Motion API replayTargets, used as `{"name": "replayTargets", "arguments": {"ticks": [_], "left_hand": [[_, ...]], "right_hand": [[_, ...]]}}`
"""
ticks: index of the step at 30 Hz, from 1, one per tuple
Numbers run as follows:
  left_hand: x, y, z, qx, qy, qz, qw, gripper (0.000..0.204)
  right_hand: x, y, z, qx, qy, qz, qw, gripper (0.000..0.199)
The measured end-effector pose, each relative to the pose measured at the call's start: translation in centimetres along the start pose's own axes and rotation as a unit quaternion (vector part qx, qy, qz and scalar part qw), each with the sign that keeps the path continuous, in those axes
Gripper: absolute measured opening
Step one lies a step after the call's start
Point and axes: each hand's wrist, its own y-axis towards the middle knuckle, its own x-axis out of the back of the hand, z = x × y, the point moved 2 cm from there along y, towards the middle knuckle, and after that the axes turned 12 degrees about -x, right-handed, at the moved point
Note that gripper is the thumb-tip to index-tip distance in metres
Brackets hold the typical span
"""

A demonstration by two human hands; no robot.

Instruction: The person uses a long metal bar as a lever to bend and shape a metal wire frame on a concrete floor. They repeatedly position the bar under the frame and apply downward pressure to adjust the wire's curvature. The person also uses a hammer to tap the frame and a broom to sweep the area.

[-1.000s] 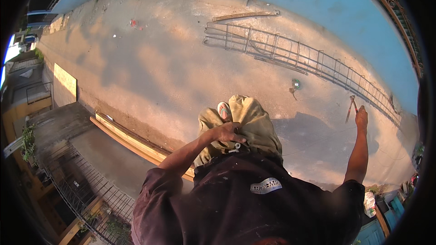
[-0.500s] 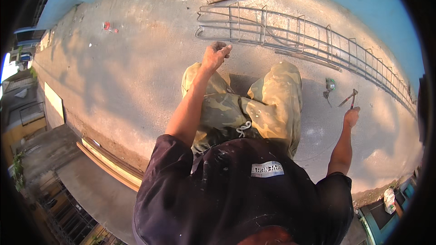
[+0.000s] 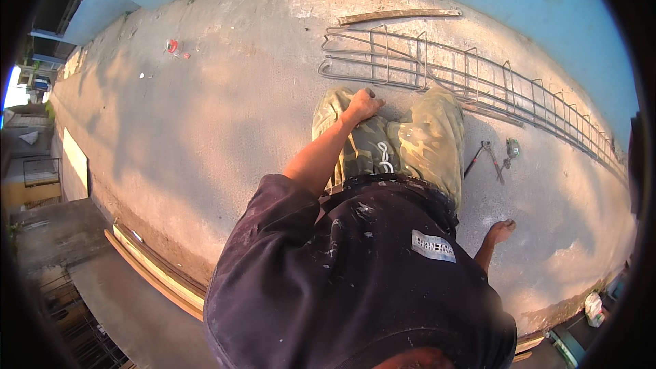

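Observation:
My left hand (image 3: 365, 104) is over my left knee, on the camouflage trousers (image 3: 427, 140), its fingers curled into a loose fist with no object showing in it. Out to the right, my right hand (image 3: 502, 231) hangs above the concrete with its fingers loosely apart and nothing in them. Ahead of that hand, a pair of dark-red-handled end-cutting pincers (image 3: 486, 152) lies on the ground with the handles spread. Touching distance from it is a small green and dark tape measure (image 3: 512, 147), with a dark item (image 3: 506, 162) beside it that I cannot make out.
A long rebar cage (image 3: 471, 72) lies past my knees, running off to the right. Behind it is a wooden strip (image 3: 400, 16); another bar (image 3: 492, 115) lies along its near side. A blue wall (image 3: 526, 14) rises beyond. Timber planks (image 3: 160, 260) lie at the lower left.
My right hand has let go of the pincers, which now lie on the ground, and has drawn back toward me. My left hand has come back from near the cage to my knee.

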Motion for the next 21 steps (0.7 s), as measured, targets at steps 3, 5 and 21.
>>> {"name": "replayTargets", "arguments": {"ticks": [3,5,21], "left_hand": [[0.8,2.5,2.0,-0.011,0.025,-0.016,0.999,0.063],[2.5,3.1,3.3,0.008,0.030,-0.028,0.999,0.067],[-1.8,14.0,8.4,0.068,-0.185,-0.010,0.980,0.038]], "right_hand": [[7.6,5.9,0.4,0.047,-0.038,-0.065,0.996,0.045],[10.1,6.4,9.2,0.069,0.019,-0.031,0.997,0.039],[-24.0,-8.1,52.4,0.134,-0.062,0.468,0.871,0.027]]}}
